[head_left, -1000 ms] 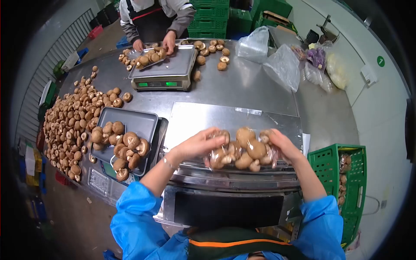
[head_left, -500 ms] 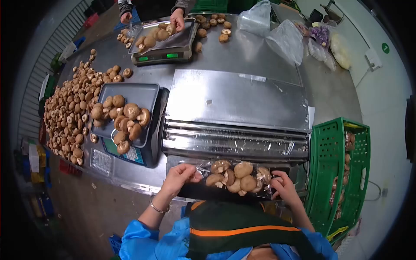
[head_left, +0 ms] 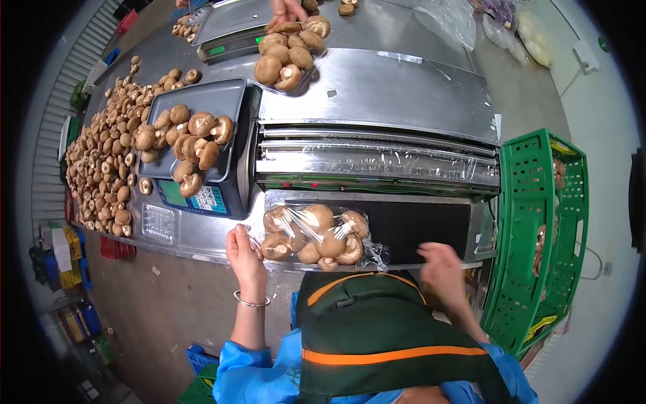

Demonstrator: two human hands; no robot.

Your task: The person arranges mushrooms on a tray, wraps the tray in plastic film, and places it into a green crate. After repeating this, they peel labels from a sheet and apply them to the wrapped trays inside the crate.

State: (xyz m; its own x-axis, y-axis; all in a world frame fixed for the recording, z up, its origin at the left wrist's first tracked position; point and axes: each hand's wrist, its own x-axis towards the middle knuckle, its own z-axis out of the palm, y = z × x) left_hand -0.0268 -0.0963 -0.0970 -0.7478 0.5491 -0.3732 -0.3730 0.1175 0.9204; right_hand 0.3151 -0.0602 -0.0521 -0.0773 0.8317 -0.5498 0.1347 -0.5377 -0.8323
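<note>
A pack of brown mushrooms (head_left: 317,217) covered in clear plastic film lies at the front of the wrapping machine, partly over its black plate (head_left: 420,232). At the pack's left end, my left hand (head_left: 243,254) is closed on the edge of the film. My right hand (head_left: 441,269) is apart from the pack, over the front edge right of it; motion blurs its fingers. Bunched film trails from the pack's right end. Behind the plate lies the film roller (head_left: 377,158) of the wrapping machine.
A co-worker's hand (head_left: 286,12) is at a tray of mushrooms (head_left: 288,57) on the machine's back top. Left stand a scale (head_left: 232,192) bearing mushrooms and a large mushroom pile (head_left: 108,155). A green crate (head_left: 521,236) with packs stands right.
The pack has moved left and now lies flat under film; my right hand has let go of it. A co-worker's tray of mushrooms has come onto the machine top. The view has shifted.
</note>
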